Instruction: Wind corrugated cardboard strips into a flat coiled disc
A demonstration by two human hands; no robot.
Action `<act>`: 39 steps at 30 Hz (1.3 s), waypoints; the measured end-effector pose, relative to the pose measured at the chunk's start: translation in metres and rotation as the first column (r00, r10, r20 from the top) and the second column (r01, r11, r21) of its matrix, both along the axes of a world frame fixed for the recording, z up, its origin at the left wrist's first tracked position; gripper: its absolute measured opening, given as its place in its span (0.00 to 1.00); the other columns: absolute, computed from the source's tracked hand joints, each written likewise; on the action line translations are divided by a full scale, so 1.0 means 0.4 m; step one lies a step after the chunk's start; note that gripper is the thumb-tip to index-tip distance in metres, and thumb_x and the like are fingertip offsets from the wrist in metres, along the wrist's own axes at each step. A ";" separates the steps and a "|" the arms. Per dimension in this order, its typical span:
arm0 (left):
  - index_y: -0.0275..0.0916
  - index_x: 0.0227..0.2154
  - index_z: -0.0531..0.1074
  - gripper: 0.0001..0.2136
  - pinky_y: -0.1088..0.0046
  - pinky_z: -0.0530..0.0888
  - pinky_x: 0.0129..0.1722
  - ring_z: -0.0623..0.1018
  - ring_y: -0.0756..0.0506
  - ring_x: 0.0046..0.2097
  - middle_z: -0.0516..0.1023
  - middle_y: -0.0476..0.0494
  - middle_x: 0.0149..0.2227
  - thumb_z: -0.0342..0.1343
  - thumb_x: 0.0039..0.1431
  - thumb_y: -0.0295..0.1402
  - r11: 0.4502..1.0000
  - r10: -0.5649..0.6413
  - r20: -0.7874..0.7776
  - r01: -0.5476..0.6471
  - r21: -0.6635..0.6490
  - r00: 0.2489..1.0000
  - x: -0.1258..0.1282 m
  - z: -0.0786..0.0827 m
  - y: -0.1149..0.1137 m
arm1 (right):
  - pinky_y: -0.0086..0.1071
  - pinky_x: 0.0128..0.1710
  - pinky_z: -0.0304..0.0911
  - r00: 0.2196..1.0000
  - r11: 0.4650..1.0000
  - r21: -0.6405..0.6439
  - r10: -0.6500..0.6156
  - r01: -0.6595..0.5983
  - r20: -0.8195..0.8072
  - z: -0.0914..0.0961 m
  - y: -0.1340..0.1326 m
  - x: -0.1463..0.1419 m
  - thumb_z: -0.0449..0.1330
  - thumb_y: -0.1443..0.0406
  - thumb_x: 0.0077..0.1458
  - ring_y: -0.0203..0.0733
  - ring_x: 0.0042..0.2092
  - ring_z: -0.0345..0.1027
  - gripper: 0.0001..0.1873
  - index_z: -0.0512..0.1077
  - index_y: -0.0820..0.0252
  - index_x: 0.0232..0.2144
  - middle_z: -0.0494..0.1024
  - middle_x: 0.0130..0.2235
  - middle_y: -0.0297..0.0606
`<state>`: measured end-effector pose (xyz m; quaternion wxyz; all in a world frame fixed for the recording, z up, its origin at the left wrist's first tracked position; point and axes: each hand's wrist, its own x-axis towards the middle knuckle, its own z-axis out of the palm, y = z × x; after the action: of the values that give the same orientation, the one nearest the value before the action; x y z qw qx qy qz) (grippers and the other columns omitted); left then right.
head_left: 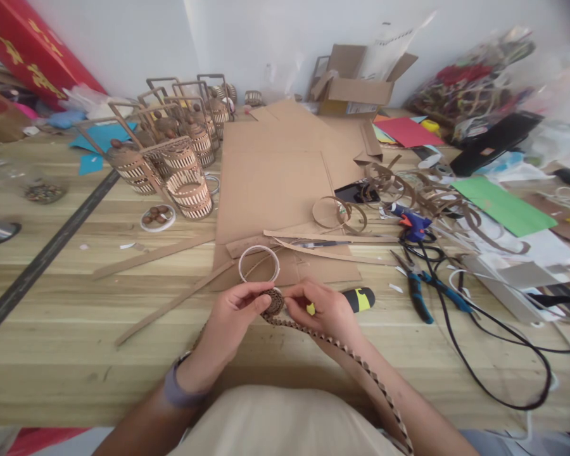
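My left hand (232, 316) and my right hand (325, 310) meet just above the near edge of the wooden table (66, 342). Both pinch a small tight coil of corrugated cardboard strip (273, 302). The loose end of the strip (361, 370) trails down to the right over my right forearm. A white ring (259, 263) lies on the table just beyond my fingers. A black and yellow knife handle (358, 299) lies right behind my right hand.
Flat cardboard sheets (275, 190) cover the table's middle, with long cardboard strips (152, 256) beside them. Several cardboard lantern models (180, 171) stand at the back left. Pliers (420, 288), a blue glue gun (411, 221), black cables (479, 361) and coloured paper (503, 206) lie at right.
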<state>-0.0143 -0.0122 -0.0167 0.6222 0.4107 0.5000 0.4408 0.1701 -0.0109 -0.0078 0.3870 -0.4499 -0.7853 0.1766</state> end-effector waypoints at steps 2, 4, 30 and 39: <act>0.40 0.38 0.83 0.13 0.70 0.76 0.40 0.81 0.44 0.38 0.86 0.43 0.37 0.69 0.48 0.36 1.000 -0.015 -0.007 0.015 -0.001 1.000 -0.002 -0.002 -0.002 | 0.25 0.24 0.59 0.999 1.000 0.011 0.007 -0.008 0.039 0.001 0.001 0.000 0.55 0.72 0.55 0.33 0.23 0.62 0.08 0.70 0.58 0.26 0.71 0.23 0.31; 0.40 0.38 0.83 0.12 0.69 0.76 0.42 0.81 0.44 0.39 0.86 0.43 0.37 0.68 0.49 0.36 1.000 -0.027 -0.003 0.027 -0.006 1.000 -0.002 -0.004 -0.003 | 0.25 0.24 0.59 0.998 1.000 0.023 0.018 -0.019 0.054 0.002 0.001 0.000 0.55 0.74 0.52 0.33 0.23 0.62 0.08 0.68 0.57 0.26 0.70 0.24 0.30; 0.43 0.44 0.80 0.20 0.73 0.72 0.34 0.76 0.50 0.30 0.75 0.51 0.28 0.73 0.46 0.40 0.990 -0.126 0.255 0.136 -0.023 0.959 -0.007 -0.029 -0.005 | 0.31 0.28 0.59 0.880 0.879 -0.064 -0.469 0.473 0.070 0.021 0.053 0.150 0.55 0.62 0.53 0.40 0.26 0.65 0.06 0.70 0.56 0.27 0.73 0.25 0.34; 0.39 0.39 0.80 0.20 0.73 0.73 0.32 0.77 0.49 0.29 0.78 0.49 0.28 0.74 0.44 0.40 0.991 -0.097 0.291 0.120 -0.065 0.952 -0.004 -0.022 -0.003 | 0.41 0.39 0.64 0.602 0.603 -0.001 -0.795 0.798 0.075 0.001 0.091 0.335 0.57 0.59 0.44 0.44 0.28 0.66 0.10 0.70 0.57 0.31 0.73 0.30 0.38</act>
<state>-0.0158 -0.0135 -0.0254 0.7278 0.3433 0.3986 0.4400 0.3041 0.0254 -0.0073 0.3910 -0.7646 -0.5122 -0.0156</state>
